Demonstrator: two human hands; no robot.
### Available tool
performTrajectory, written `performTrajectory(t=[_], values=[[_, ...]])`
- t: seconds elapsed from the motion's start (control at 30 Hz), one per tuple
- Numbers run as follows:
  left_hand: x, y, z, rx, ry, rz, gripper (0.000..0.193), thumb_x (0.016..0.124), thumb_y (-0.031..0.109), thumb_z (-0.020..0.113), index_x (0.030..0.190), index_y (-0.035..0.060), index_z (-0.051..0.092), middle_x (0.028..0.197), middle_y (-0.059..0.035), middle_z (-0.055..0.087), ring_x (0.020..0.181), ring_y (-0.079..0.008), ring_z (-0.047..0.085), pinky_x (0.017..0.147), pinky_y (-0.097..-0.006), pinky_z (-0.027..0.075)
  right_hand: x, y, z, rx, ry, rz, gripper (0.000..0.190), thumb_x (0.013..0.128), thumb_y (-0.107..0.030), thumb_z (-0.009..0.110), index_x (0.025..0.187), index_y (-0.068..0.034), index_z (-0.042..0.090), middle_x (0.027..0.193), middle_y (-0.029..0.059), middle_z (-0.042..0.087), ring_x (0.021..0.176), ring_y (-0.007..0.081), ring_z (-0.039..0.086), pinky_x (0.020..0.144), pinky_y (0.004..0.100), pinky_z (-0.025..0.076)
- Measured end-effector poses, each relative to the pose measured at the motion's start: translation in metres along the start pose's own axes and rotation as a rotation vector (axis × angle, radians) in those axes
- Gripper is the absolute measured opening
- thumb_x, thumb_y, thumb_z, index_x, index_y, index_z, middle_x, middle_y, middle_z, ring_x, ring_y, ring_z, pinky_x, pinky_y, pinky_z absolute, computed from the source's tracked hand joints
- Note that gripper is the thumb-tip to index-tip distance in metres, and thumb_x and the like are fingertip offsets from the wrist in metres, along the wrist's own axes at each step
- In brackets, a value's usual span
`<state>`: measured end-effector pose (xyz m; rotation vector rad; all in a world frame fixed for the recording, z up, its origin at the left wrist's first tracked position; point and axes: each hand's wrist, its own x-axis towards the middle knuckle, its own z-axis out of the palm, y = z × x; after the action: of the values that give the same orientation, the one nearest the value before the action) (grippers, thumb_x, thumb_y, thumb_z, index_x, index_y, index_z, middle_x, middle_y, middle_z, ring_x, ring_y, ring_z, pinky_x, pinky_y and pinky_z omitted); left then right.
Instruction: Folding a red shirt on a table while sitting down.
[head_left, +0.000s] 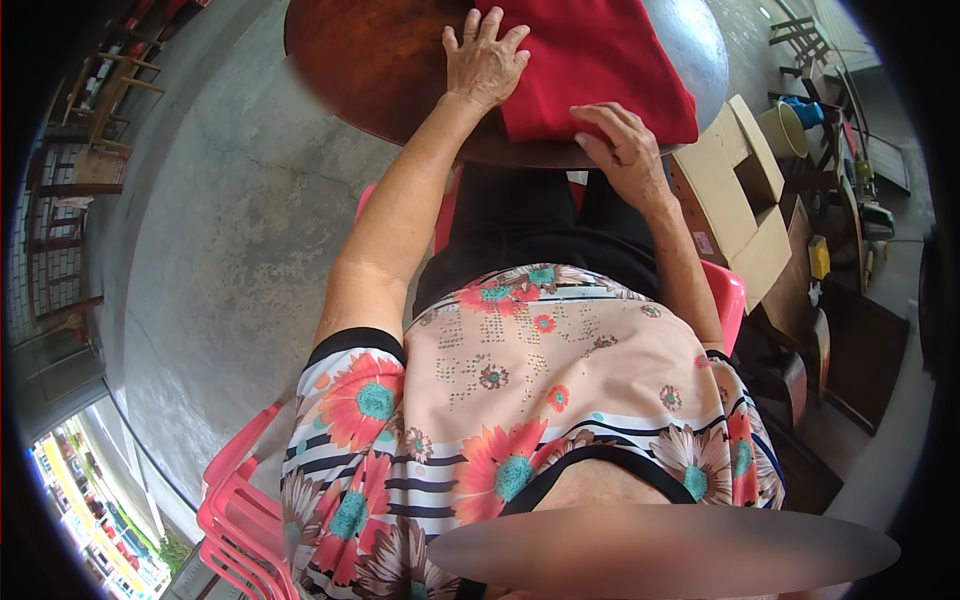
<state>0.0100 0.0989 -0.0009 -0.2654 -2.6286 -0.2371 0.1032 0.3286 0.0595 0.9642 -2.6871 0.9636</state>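
Observation:
A folded red cloth lies on a round brown tabletop, its near edge close to the table's rim. My left hand is palm down with fingers spread, across the cloth's left edge and the bare wood beside it. At the near right part of the cloth is my right hand, fingers bent and apart, the fingertips at the cloth's front edge; whether they press on it I cannot tell. Neither hand has anything gripped.
An open cardboard box stands right of the table, with a pale bucket behind it. Wooden furniture fills the far right. A pink plastic chair stands at the lower left, and wooden stools at the upper left.

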Motion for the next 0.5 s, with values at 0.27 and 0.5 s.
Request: performTrajectory(t=[0.27, 0.5], values=[[0.016, 0.005, -0.019, -0.281, 0.341, -0.058, 0.061, 0.095, 0.04, 0.052, 0.146, 0.0105, 0.037, 0.15, -0.0173, 0.035, 0.138, -0.039, 0.033, 0.108, -0.0564, 0.029, 0.032, 0.009, -0.048, -0.211, 0.523, -0.071, 0.05, 0.092, -0.029, 0.061, 0.139, -0.014, 0.051, 0.143, 0.0145, 0.047, 0.132, 0.0318, 0.045, 0.109, 0.0443, 0.035], [-0.005, 0.027, -0.001, -0.124, -0.166, 0.138, 0.067, 0.092, 0.062, 0.048, 0.146, 0.0232, 0.042, 0.158, -0.0091, 0.026, 0.147, -0.0309, 0.016, 0.11, -0.0628, 0.025, 0.023, 0.101, 0.008, -0.682, 0.214, 0.093, 0.047, 0.092, -0.045, 0.057, 0.135, -0.026, 0.054, 0.145, 0.0074, 0.046, 0.138, 0.0282, 0.038, 0.112, 0.0548, 0.023]])
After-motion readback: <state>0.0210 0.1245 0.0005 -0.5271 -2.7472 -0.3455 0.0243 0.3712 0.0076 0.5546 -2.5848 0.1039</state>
